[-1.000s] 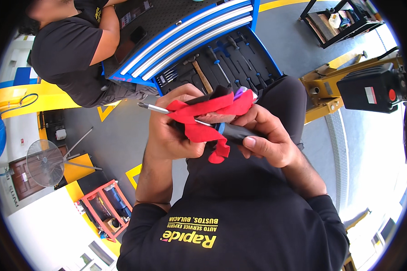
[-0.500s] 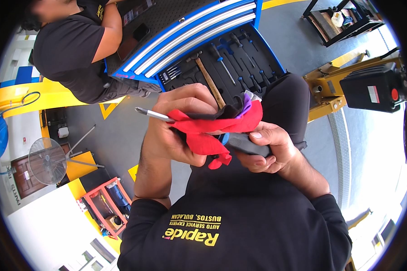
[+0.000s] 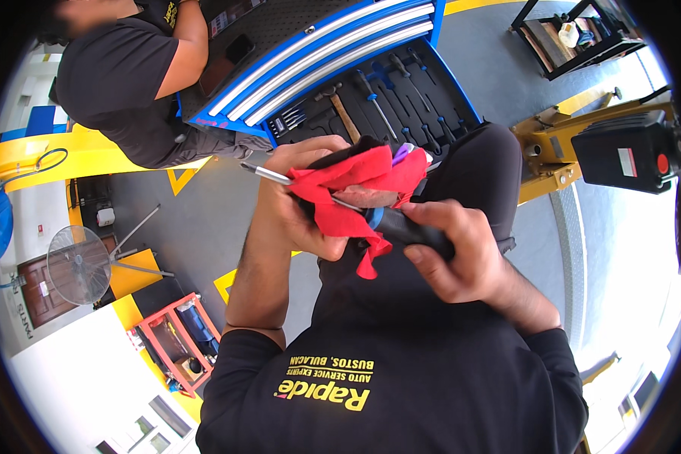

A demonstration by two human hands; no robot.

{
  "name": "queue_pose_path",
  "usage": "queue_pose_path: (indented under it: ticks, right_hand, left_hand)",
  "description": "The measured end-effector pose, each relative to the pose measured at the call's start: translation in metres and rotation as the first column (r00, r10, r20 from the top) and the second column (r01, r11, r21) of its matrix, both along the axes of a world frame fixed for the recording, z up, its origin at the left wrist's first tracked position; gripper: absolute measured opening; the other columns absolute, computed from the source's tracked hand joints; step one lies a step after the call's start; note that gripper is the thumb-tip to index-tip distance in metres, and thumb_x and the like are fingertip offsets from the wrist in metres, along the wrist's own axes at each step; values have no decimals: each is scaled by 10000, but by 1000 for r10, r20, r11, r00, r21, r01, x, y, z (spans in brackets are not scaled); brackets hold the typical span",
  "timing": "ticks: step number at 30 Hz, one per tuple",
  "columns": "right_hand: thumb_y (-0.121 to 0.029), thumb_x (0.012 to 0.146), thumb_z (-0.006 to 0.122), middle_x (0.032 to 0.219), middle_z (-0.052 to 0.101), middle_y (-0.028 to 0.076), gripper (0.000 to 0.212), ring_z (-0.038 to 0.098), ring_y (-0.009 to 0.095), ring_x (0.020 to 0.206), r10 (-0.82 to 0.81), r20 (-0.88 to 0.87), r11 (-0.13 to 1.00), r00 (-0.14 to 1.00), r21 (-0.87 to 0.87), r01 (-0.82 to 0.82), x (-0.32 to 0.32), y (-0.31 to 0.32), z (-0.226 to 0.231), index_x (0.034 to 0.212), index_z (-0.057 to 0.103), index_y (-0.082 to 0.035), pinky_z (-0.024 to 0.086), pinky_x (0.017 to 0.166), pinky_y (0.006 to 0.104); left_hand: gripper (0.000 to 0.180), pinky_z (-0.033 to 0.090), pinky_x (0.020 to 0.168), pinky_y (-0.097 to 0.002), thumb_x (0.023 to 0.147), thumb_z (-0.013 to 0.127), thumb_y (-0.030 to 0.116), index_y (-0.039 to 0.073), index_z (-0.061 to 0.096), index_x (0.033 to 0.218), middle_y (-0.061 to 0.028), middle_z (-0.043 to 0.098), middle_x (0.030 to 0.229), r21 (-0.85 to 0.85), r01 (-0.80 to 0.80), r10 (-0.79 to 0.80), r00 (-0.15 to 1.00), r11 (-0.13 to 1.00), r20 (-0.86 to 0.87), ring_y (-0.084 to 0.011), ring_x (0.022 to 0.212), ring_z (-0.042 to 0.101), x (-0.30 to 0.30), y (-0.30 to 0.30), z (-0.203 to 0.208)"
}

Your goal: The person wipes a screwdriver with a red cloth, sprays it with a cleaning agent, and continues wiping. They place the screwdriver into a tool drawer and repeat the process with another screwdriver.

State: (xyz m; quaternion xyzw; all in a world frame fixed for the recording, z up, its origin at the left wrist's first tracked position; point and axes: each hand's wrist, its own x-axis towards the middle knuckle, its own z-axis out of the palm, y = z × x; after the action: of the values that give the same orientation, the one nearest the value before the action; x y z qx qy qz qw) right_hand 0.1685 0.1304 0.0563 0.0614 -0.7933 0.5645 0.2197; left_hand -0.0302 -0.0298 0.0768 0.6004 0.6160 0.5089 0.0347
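A screwdriver (image 3: 415, 230) with a dark handle and a blue collar lies across in front of my chest. My right hand (image 3: 465, 253) grips its handle between thumb and fingers. Around the shaft, a bunched red cloth (image 3: 348, 172) with black and purple parts is closed in my left hand (image 3: 284, 198). A bare stretch of metal shows in a gap of the cloth, and the silver shaft with its dark tip (image 3: 259, 171) sticks out beyond my left hand. Some of my left fingers are hidden behind the cloth.
Ahead stands a blue tool cabinet (image 3: 325, 57) with an open drawer holding a hammer (image 3: 346, 117) and several screwdrivers. A person (image 3: 117, 79) leans on it at the left. A yellow lift arm (image 3: 556, 144) is at the right, a fan (image 3: 79, 265) and red cart (image 3: 175, 340) at the left.
My right hand has turned and shifted its grip on the handle, with more of the handle uncovered. The cloth has opened out, showing the shaft. My left hand moved slightly.
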Motion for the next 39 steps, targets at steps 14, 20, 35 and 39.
queue_pose_path:
  ticks: [14,20,35,39]
  right_hand:
    - [-219,1093,502,754,533,104,225,379,73,515,649,-227,-323,726,-946,-6,-2,-2,-16,1252,464,-65,251,424,196]
    - [-235,1071,535,736,548,131,306,355,63,474,559,-432,-560,708,-826,-62,-2,-19,-35,1318,466,-69,288,401,198]
    - [-245,1052,547,760,542,159,418,362,76,474,512,-546,-547,664,-803,-238,-11,-6,-35,1423,435,-87,304,392,204]
    - [-255,1050,551,784,556,159,420,368,82,476,506,-518,-561,690,-805,-194,-11,-10,-40,1423,441,-96,318,413,209]
  left_hand:
    - [341,503,605,-293,595,711,59,-36,670,919,-106,663,827,84,129,-149,939,988,310,-130,711,644,3,14,13]
    - [530,562,731,-299,602,851,113,6,689,1095,-118,708,909,-153,41,-13,984,987,175,-190,806,712,-16,-7,12]
    - [818,568,838,-320,763,854,23,-94,457,1469,-231,604,1412,279,-80,-236,342,957,909,-243,1097,702,5,-48,-46]
    - [673,560,846,-283,846,828,37,-68,510,1429,-188,658,1342,336,-81,-283,380,938,881,-213,1073,708,32,-24,-35]
